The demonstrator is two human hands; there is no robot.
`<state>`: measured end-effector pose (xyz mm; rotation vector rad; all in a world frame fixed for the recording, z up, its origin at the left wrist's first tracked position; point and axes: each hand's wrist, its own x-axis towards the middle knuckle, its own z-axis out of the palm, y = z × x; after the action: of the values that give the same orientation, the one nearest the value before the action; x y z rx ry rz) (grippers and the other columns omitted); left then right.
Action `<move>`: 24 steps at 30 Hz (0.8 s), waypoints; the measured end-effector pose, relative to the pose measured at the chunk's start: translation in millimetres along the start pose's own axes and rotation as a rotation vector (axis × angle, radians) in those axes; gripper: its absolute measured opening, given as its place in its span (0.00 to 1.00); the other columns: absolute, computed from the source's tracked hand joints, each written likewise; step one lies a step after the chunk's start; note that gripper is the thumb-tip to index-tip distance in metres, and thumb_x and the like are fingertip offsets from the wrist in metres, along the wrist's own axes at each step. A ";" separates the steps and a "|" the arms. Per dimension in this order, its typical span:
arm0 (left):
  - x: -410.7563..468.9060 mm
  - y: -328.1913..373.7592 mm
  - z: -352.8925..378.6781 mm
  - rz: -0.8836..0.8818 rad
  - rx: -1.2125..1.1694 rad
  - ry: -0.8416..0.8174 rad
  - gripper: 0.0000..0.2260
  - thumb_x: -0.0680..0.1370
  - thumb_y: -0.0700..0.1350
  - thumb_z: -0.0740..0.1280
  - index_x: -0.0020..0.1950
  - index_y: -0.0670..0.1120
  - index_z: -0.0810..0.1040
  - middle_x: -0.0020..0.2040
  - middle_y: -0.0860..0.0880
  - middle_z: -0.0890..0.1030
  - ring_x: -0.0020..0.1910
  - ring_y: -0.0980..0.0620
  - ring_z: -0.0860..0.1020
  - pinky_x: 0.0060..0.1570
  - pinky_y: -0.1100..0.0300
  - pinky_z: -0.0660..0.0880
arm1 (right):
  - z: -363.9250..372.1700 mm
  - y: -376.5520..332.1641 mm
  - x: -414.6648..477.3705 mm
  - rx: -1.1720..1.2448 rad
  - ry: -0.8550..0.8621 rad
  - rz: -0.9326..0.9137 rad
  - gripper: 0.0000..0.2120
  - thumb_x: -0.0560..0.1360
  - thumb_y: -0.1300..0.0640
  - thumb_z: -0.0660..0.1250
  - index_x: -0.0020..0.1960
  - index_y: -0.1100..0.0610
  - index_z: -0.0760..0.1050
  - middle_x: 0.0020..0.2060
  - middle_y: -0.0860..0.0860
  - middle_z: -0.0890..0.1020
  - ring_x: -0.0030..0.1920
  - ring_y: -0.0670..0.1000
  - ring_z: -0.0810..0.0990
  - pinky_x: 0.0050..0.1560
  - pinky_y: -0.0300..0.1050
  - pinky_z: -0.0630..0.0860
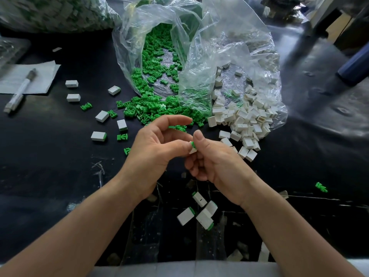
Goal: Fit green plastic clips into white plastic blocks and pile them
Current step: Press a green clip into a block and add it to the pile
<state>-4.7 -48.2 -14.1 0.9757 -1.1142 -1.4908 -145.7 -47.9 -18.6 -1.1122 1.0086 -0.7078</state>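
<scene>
Dark, scuffed table (60, 176) was spread with two opened clear bags, one (127, 47) spilling a heap of green clips (151, 108) and the other (265, 62) a heap of white blocks (243, 118). A pen (20, 90) was laid on a sheet of paper (40, 76) at the far left. Between the heaps and the person's body, one white block (192, 151) was held just above the table where the two hands met. It was pinched from the left by the thumb and a curled finger of the left hand (155, 148). It was gripped from the right and below by the curled fingers of the right hand (217, 160), whose thumb was set against its upper end. A green clip (192, 144) was seated at that upper end, pointing up and away from the person, with only its head showing. The block's long axis was judged to run from that green end down toward the palms, though most of it was hidden by the fingers. The clip lay directly beside the right thumb, so a final push home was judged to fall to that thumb. The finished pieces (203, 212) were gathered near the table edge, below the right wrist and nearer that hand. Whether a spare clip was kept under the left forefinger could not be told.
</scene>
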 end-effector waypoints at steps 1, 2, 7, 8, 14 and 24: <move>-0.4 0.4 0.3 0.005 -0.002 -0.003 0.16 0.64 0.36 0.67 0.51 0.45 0.77 0.35 0.47 0.82 0.33 0.50 0.79 0.36 0.59 0.78 | -0.1 0.3 -0.1 -0.002 -0.002 -0.004 0.21 0.66 0.37 0.58 0.39 0.56 0.72 0.28 0.48 0.76 0.28 0.44 0.72 0.28 0.35 0.64; -1.0 1.0 0.8 0.012 -0.001 -0.008 0.16 0.65 0.35 0.67 0.51 0.45 0.77 0.35 0.47 0.82 0.32 0.49 0.78 0.34 0.59 0.78 | -0.2 0.5 -0.4 -0.008 -0.005 -0.005 0.22 0.66 0.37 0.57 0.39 0.56 0.73 0.29 0.48 0.77 0.28 0.44 0.72 0.28 0.35 0.65; -1.6 0.3 3.3 0.017 0.016 -0.010 0.16 0.71 0.26 0.64 0.51 0.43 0.77 0.34 0.46 0.80 0.27 0.48 0.75 0.28 0.59 0.75 | 1.9 0.4 -2.7 -0.109 0.007 0.005 0.23 0.68 0.36 0.53 0.37 0.54 0.75 0.27 0.45 0.77 0.27 0.42 0.72 0.29 0.32 0.67; -1.4 0.0 3.5 0.011 0.019 -0.005 0.16 0.71 0.25 0.64 0.51 0.43 0.77 0.33 0.46 0.80 0.27 0.49 0.76 0.30 0.59 0.76 | 2.7 0.7 -3.3 -0.129 0.027 -0.004 0.23 0.68 0.37 0.53 0.37 0.54 0.75 0.26 0.44 0.76 0.27 0.41 0.71 0.28 0.31 0.67; 0.2 -1.1 4.8 -0.019 -0.013 0.017 0.18 0.64 0.28 0.68 0.50 0.42 0.77 0.34 0.43 0.81 0.31 0.44 0.76 0.37 0.53 0.77 | 5.2 4.5 -2.8 -0.216 0.054 -0.073 0.30 0.70 0.40 0.51 0.49 0.65 0.75 0.27 0.42 0.70 0.28 0.39 0.66 0.30 0.29 0.64; 0.8 -4.2 3.2 -0.030 -0.046 0.018 0.18 0.61 0.31 0.66 0.49 0.43 0.78 0.34 0.45 0.82 0.40 0.52 0.82 0.41 0.61 0.79 | 7.5 5.9 -0.4 -0.353 0.103 -0.211 0.17 0.77 0.41 0.50 0.51 0.43 0.76 0.26 0.35 0.72 0.30 0.36 0.69 0.33 0.28 0.65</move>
<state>-9.0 -48.1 -17.4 0.9767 -1.0520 -1.5224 -139.1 -42.8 -23.2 -1.5184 1.1427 -0.7801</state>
